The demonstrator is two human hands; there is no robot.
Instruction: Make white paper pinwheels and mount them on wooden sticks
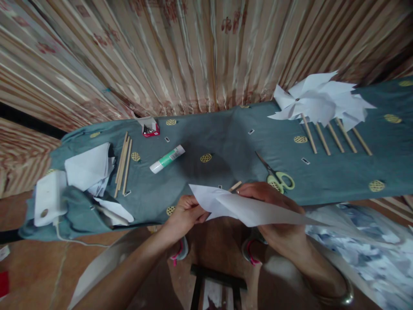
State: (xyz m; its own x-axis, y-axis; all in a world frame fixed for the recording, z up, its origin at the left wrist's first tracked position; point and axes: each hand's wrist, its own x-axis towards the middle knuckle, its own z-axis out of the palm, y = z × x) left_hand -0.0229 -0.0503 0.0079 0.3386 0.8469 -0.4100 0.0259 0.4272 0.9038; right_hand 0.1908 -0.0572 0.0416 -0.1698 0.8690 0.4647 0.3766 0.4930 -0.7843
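Note:
In front of me, over the table's near edge, is a folded white paper pinwheel (232, 206). My left hand (187, 215) is closed, with thumb and fingers pinching its left side. Partly hidden behind the paper, my right hand (280, 202) is closed around the right side. The tip of a wooden stick (235, 186) shows just above the paper near my right fingers; I cannot tell whether it is joined to the pinwheel. Beyond my right hand lie scissors (279, 180) with pale green handles.
On the patterned cloth (219, 133) lie a glue stick (167, 159), a small red box (150, 128) of metal pieces and several wooden sticks (123, 163). Folded paper (88, 165) and a white power strip (50, 198) are left. Finished pinwheels (318, 99) lie back right.

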